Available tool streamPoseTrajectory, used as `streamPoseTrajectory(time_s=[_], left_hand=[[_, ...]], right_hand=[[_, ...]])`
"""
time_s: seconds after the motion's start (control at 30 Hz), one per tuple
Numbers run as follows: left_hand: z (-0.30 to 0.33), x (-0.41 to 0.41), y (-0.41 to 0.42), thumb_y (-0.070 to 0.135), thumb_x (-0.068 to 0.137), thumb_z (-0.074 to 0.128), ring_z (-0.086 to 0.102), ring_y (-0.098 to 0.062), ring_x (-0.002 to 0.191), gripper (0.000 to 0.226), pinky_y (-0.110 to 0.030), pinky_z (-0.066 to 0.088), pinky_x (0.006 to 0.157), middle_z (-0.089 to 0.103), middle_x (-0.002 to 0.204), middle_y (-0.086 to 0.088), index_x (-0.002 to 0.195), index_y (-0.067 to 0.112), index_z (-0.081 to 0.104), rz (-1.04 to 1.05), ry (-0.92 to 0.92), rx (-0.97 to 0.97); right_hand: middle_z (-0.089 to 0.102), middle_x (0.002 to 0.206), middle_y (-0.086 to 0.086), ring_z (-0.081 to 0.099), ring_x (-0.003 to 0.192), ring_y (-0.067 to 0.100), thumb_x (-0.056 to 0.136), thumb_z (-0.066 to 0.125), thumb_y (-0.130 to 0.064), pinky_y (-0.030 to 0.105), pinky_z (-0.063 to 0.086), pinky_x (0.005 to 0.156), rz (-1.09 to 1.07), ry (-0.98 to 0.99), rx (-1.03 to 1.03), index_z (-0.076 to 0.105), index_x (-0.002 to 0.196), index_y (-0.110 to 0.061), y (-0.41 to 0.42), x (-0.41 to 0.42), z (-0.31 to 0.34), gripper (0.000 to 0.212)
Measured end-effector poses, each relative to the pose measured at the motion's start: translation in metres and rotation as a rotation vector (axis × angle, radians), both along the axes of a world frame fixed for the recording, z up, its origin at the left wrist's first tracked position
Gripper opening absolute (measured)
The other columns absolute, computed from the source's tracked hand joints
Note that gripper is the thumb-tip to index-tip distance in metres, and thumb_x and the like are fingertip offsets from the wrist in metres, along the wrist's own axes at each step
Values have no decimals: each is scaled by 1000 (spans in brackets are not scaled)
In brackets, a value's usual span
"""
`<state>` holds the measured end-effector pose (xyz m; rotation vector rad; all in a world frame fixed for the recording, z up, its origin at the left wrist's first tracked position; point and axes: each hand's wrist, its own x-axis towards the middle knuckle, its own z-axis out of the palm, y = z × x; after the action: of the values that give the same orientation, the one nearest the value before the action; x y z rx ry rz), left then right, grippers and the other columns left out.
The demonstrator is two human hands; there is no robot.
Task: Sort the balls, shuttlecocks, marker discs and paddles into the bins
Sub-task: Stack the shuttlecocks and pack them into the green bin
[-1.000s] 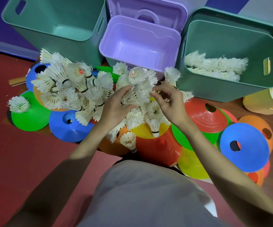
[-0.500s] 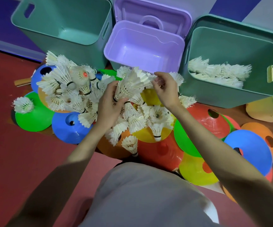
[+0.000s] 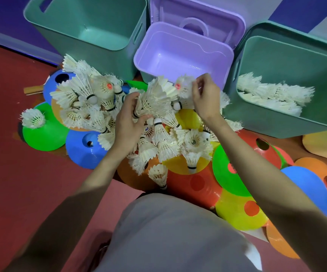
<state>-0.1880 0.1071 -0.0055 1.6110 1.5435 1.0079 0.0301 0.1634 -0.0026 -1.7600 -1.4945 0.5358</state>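
left grip (image 3: pixel 128 125) and right grip (image 3: pixel 205 97) clutch a nested stack of frayed white shuttlecocks (image 3: pixel 156 97).

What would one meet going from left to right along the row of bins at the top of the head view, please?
Empty teal bin → empty purple bin → teal bin holding shuttlecocks → yellow bin at the right edge.

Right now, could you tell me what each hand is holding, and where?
Left hand grips a nested shuttlecock stack near its cork end; right hand pinches a shuttlecock's feather rim.

Red floor (image 3: pixel 11 173), coloured marker discs (image 3: pixel 86 148) scattered, 3 bins (image 3: pixel 276 122) standing at the back
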Motion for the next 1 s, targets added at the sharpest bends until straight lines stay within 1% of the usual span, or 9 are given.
streamPoseTrajectory(time_s=[0.1,0.2,0.3,0.37,0.47,0.6,0.77,0.87,1.0], left_hand=[[1,0,1,5,83,69,53,5,102,52,-16,46,89,54,110,17,130,10,46,-10,15,-5],[1,2,1,8,83,71,55,-10,105,53,-27,48,92,56,113,6,129,12,46,-37,40,-15],[4,8,2,10,84,71,53,-5,105,53,-18,44,90,55,114,9,131,12,46,-76,47,-26],[6,12,4,9,83,71,53,0,101,51,-18,45,88,56,111,12,129,11,47,-111,46,-21],[7,20,9,11,83,72,59,-9,107,51,-29,49,91,60,115,6,128,14,48,-181,35,-31],[11,36,12,7,82,72,53,-1,112,55,-12,41,93,58,120,9,131,15,48,-319,29,-98],[24,65,15,19,81,77,52,-1,105,58,-14,39,90,58,115,12,132,21,49,-373,32,-125],[37,91,19,21,81,77,49,0,110,61,-14,38,94,54,119,12,135,17,49,-421,68,-102],[49,126,24,20,79,78,50,1,109,59,-18,42,93,61,123,2,132,13,52,-495,110,21]], right_hand=[[47,64,-10,46,55,0,93,51,-14,17,34,54,-163,225,104,52,88,-9,-12,4,11,8],[50,68,-1,50,59,16,90,54,-19,30,41,56,-202,483,139,51,81,-20,-27,9,22,10],[49,67,6,44,60,20,88,58,-19,33,39,56,-158,590,101,53,79,-21,-43,14,32,11],[48,64,6,42,59,20,88,60,-18,31,36,55,-142,604,76,54,77,-21,-51,18,37,13],[49,59,1,43,54,16,88,59,-11,27,36,51,-112,564,-36,56,73,-17,-59,26,41,16],[48,59,7,42,51,13,86,64,-7,21,38,52,-97,547,-155,57,73,-8,-70,39,42,14],[56,63,0,46,59,5,83,70,-7,15,40,58,-190,531,-109,69,77,-7,-83,68,50,6],[55,60,-6,44,57,5,84,66,-7,19,39,55,-261,542,-78,70,83,-13,-93,90,53,7],[55,62,2,47,63,21,88,60,-13,30,38,55,-354,582,0,63,95,-20,-110,117,58,10]])
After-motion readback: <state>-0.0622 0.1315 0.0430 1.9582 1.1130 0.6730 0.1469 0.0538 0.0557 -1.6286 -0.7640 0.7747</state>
